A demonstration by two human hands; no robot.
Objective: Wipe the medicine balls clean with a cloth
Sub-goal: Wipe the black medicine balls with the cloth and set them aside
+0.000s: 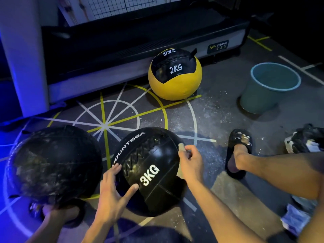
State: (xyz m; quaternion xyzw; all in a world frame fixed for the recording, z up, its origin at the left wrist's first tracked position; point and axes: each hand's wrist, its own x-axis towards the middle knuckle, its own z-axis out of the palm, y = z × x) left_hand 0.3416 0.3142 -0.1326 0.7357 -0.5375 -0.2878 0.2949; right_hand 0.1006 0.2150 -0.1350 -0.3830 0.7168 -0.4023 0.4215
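a person crouches on a gym floor [219, 109] marked with painted lines. the black 3kg medicine ball [149, 172] sits on the floor near the bottom edge of view. the left hand [112, 193] rests on it with fingers spread wide, steadying it. the right hand [191, 163] pinches a pale cloth [181, 149] against the ball's right side. a good wipe likely needs firm bracing and turning the ball to reach the laced seam. a dusty black ball [52, 163] waits just left; a yellow 2kg ball [175, 85] and a bucket [270, 88] stand farther off.
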